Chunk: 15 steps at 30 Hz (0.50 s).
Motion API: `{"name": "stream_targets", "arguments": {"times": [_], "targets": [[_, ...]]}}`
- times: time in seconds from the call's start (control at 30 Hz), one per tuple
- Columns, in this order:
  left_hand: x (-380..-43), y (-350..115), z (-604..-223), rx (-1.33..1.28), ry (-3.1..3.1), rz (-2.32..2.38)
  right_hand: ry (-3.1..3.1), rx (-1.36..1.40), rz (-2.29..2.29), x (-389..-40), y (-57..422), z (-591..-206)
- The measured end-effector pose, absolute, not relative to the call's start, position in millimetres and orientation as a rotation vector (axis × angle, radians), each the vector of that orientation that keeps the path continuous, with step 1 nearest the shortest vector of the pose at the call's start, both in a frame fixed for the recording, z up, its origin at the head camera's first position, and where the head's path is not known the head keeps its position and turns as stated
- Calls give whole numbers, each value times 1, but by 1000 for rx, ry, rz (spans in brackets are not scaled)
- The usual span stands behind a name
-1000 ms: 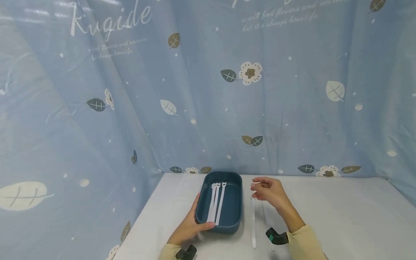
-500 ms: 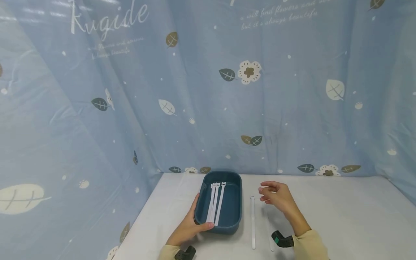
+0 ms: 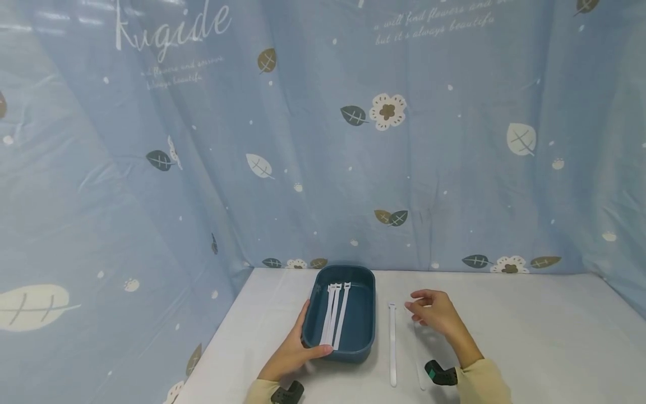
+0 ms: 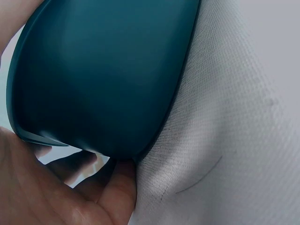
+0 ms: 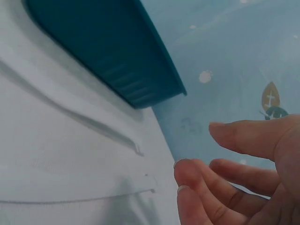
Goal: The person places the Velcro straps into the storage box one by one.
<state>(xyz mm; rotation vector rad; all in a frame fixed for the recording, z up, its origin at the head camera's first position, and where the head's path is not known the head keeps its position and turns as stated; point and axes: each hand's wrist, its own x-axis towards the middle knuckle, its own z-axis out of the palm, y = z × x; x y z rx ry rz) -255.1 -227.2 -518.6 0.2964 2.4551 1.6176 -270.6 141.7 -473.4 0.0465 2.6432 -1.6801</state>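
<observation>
My left hand (image 3: 300,350) holds a dark teal plastic bin (image 3: 367,314) at its near left corner, the thumb over the rim and the fingers along the outer side. Several white cable ties (image 3: 344,314) with slotted heads lie lengthwise inside it. Right of the bin, one more white cable tie (image 3: 392,348) lies flat on the table. A second loose cable tie (image 3: 420,359) lies farther right, faint against the white cloth. Close above its far end is my right hand (image 3: 436,313); in the right wrist view its thumb and fingers (image 5: 234,136) are apart, with nothing between them.
A white cloth (image 3: 545,336) covers the table. Behind it and along the left hang blue curtains (image 3: 454,185) printed with leaves and flowers. A dark wrist camera (image 3: 440,373) is strapped to the right wrist and another camera (image 3: 288,393) to the left.
My right hand has moved right, from over the nearer loose cable tie to the farther one, and dipped a little. The left hand and the bin stay in place.
</observation>
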Motion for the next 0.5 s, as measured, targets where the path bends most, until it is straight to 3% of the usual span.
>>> {"name": "stream_targets", "arguments": {"times": [0.5], "targets": [[-255,-226,-518,263,2495,1574,2690,135,-1556,-269,144,-482]]}}
